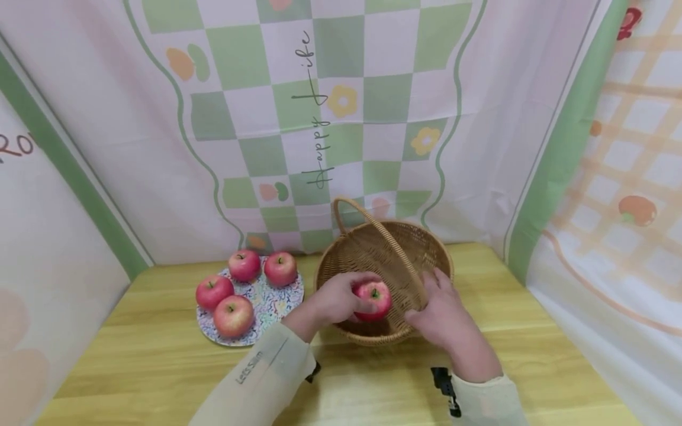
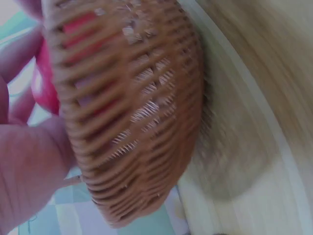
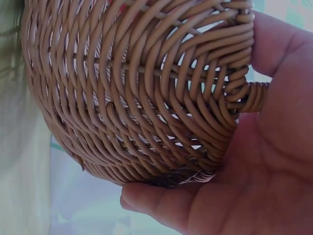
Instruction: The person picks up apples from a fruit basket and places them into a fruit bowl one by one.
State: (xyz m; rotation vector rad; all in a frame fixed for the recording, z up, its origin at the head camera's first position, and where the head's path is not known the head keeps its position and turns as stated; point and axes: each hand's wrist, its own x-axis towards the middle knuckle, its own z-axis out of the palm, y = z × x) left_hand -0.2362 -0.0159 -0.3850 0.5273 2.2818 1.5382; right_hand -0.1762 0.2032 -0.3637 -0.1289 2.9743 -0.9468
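Observation:
My left hand point(image 1: 338, 299) reaches over the near left rim of a round wicker basket point(image 1: 426, 239) and grips a red apple point(image 1: 380, 303) inside it, stem up. In the left wrist view the apple point(image 2: 44, 85) shows past the rim and through the weave. At the basket's right side, my right hand point(image 1: 444, 313) holds the rim where the arched handle point(image 1: 388, 239) joins it. The right wrist view has fingers point(image 3: 161, 203) along the woven wall point(image 3: 142, 93) and the handle's base by the palm.
Left of the basket, a round patterned plate point(image 1: 274, 302) carries several red apples point(image 1: 233, 316). Both stand on a light wooden table point(image 1: 160, 349). A green checked cloth point(image 1: 341, 130) hangs close behind, with more printed cloth at either side.

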